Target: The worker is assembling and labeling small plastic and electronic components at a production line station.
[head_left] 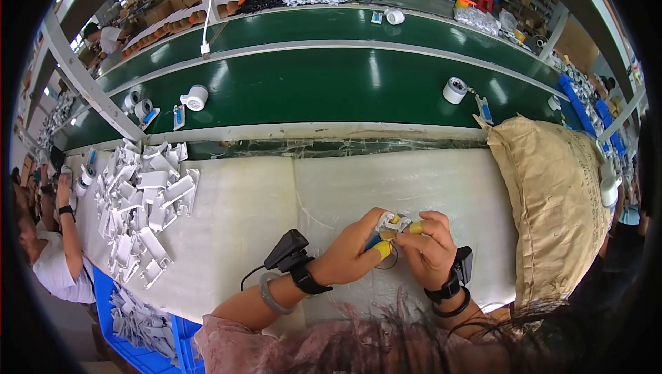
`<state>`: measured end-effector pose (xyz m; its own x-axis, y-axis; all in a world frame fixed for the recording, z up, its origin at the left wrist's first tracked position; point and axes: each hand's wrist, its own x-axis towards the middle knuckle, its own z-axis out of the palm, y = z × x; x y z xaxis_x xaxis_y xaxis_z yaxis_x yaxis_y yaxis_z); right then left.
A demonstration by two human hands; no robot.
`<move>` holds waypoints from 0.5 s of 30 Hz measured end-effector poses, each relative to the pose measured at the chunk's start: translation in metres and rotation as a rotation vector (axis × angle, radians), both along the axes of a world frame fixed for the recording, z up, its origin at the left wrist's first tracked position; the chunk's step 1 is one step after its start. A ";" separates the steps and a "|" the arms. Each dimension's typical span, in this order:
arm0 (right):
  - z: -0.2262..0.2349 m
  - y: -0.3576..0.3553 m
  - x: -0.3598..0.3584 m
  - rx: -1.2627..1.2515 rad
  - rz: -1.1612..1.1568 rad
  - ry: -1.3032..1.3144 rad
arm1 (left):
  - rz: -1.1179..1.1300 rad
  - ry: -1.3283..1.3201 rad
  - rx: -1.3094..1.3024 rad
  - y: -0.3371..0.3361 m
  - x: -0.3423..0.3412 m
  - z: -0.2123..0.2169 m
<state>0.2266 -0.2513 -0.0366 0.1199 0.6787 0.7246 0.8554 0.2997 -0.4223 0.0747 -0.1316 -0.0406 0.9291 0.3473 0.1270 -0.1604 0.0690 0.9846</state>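
Both hands meet over the pale worktable, closed around a small white plastic part (393,221). My left hand (353,248) grips it from the left, with the thumb below and the index finger above. From the other side my right hand (429,250) holds the part with bent fingers. Yellow covers wrap some fingertips. A bit of blue (373,241) shows beside the left thumb, and a thin dark wire loops below the fingers. Much of the part is hidden by the fingers.
White plastic housings (148,201) lie heaped at the left of the table. A blue crate (114,329) of parts stands below. At right sits a brown paper sack (552,201). Beyond runs a green conveyor (310,87) carrying white round units (196,98). A co-worker (58,257) is at far left.
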 end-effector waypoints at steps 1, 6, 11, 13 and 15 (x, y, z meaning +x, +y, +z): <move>0.000 0.000 0.000 0.000 0.001 0.000 | 0.001 0.000 0.000 0.000 -0.001 0.000; -0.002 -0.001 0.000 -0.007 -0.019 -0.012 | -0.017 0.014 -0.008 0.001 -0.002 -0.002; 0.000 0.000 0.000 -0.002 -0.018 -0.019 | -0.001 -0.036 0.027 0.001 0.000 0.001; 0.001 0.002 0.002 -0.001 -0.014 -0.025 | 0.004 -0.040 0.041 0.003 0.001 0.001; 0.002 0.002 0.001 0.000 -0.010 -0.022 | -0.008 -0.013 0.030 0.004 -0.001 0.004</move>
